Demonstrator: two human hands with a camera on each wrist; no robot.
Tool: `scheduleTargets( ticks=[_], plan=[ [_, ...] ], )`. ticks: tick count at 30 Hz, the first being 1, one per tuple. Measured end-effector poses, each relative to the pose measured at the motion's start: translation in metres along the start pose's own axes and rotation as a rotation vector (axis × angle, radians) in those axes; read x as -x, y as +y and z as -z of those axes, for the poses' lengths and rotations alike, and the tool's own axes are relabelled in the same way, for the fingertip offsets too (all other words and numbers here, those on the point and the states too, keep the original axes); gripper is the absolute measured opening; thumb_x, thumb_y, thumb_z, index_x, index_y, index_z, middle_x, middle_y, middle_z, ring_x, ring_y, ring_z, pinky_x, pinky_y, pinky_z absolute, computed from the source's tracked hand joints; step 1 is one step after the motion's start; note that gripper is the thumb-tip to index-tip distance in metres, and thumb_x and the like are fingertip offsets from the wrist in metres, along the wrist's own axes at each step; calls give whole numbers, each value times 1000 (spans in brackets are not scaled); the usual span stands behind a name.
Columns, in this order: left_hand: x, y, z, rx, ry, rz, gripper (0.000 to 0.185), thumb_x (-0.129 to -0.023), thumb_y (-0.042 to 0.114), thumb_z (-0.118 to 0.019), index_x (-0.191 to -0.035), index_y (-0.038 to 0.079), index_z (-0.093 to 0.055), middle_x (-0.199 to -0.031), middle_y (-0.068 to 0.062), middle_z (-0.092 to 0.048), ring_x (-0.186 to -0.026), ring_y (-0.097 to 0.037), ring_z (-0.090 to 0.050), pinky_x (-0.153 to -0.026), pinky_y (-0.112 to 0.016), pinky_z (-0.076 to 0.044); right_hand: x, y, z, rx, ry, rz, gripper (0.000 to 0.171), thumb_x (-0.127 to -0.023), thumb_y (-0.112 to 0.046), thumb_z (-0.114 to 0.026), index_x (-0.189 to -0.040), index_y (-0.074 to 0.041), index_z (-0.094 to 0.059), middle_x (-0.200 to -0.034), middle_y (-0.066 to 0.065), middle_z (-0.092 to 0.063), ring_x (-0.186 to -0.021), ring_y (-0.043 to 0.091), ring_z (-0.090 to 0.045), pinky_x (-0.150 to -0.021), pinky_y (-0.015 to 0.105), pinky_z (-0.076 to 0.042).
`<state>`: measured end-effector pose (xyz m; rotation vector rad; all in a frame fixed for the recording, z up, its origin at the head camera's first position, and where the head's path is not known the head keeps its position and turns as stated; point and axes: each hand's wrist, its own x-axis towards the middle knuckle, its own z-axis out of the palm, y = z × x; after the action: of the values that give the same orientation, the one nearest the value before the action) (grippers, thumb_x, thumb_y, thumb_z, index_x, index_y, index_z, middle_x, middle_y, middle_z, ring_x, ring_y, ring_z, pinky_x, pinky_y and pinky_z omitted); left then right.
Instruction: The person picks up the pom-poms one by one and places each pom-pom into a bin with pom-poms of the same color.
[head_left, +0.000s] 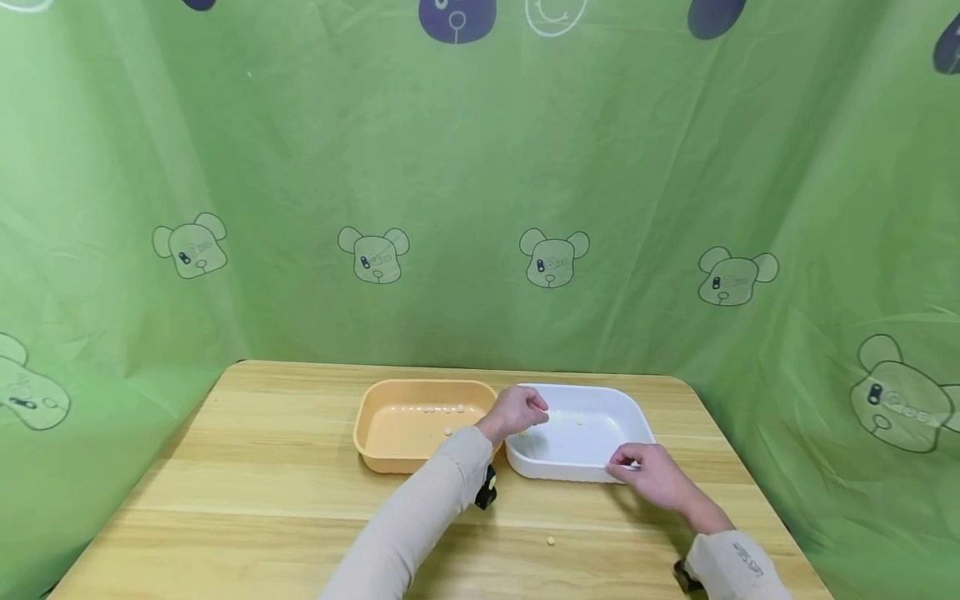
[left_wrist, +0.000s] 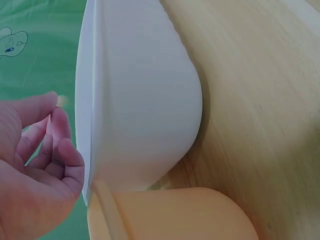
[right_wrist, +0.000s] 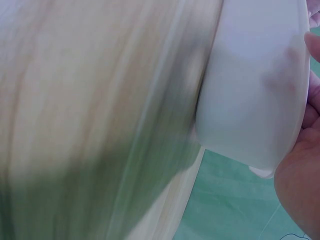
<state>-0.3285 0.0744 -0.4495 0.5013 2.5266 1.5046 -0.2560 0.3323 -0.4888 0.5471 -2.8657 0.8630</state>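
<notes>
On the left of the table [head_left: 225, 467] stands an orange tray [head_left: 367, 433] with several small pale beads [head_left: 442, 410] along its far side, so part of the moving looks done. Just right of it, touching or nearly so, sits a white tray [head_left: 637, 421] with a few beads left inside. The left hand [head_left: 517, 410] hovers over the white tray's left edge, fingers curled, pinching one small bead [left_wrist: 62, 100] between thumb and fingertip. Further right, the right hand [head_left: 654, 475] grips the white tray's near rim, steadying it. One stray bead [head_left: 551, 541] lies on the near table, apparently still to collect.
</notes>
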Motion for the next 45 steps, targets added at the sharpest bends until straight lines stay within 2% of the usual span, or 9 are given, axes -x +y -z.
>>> scheduleTargets(
  ticks=[9, 13, 20, 23, 30, 36, 40, 45],
  plan=[
    [5, 1, 11, -14, 19, -24, 14, -82, 4, -69, -95, 0, -67, -78, -1, -64, -70, -10, -58, -65, -20, -48, -1, -1, -1, -7, -4, -8, 12, -86, -21, -69, -74, -22, -65, -78, -12, -62, -76, 9, -56, -73, 31, -46],
    [9, 2, 14, 9, -2, -10, 12, -83, 5, -68, -95, 2, -67, -76, 0, -62, -69, -10, -58, -64, -21, -48, -1, 0, -1, -1, -3, -4, 12, -86, -20, -69, -74, -22, -65, -78, -12, -62, -76, 9, -56, -73, 31, -47],
    [25, 5, 15, -28, -53, -76, 5, -83, 5, -68, -88, 4, -67, -72, 2, -60, -64, -8, -56, -58, -20, -46, -1, 0, 0, -2, -4, -10, 12, -86, -22, -69, -75, -22, -65, -79, -12, -62, -76, 10, -56, -73, 31, -47],
    [34, 7, 14, -50, -88, -115, 5, -83, 7, -69, -88, 4, -68, -72, 4, -61, -64, -5, -54, -59, -18, -45, -1, 1, 0, -4, -4, -13, 12, -86, -22, -69, -75, -22, -65, -78, -11, -62, -76, 10, -56, -73, 32, -47],
    [62, 8, 11, -44, -217, -167, 6, -84, 8, -69, -90, 6, -69, -76, 7, -63, -71, -3, -56, -65, -18, -47, -1, 0, 0, 2, -1, 0, 13, -86, -21, -69, -74, -22, -65, -77, -12, -61, -75, 9, -55, -72, 30, -46],
    [83, 4, 4, -67, -285, -225, 6, -83, 6, -70, -89, 5, -70, -75, 8, -63, -72, 0, -56, -68, -16, -47, -2, 1, -1, 13, -3, 18, 13, -85, -20, -69, -74, -22, -65, -77, -13, -61, -76, 9, -56, -73, 32, -47],
    [91, -2, -2, -57, -335, -203, 11, -82, 7, -71, -93, 4, -69, -76, 9, -63, -72, 0, -56, -69, -16, -47, -2, 2, -2, 21, 2, 25, 13, -85, -19, -69, -73, -22, -65, -78, -13, -62, -76, 8, -57, -74, 32, -48],
    [93, -13, -9, -54, -364, -170, 14, -81, 5, -72, -95, 4, -69, -77, 6, -64, -70, -1, -56, -68, -17, -47, -3, 4, -3, 14, 3, 27, 13, -85, -20, -69, -73, -23, -65, -77, -14, -61, -76, 8, -56, -74, 32, -48]
  ],
)
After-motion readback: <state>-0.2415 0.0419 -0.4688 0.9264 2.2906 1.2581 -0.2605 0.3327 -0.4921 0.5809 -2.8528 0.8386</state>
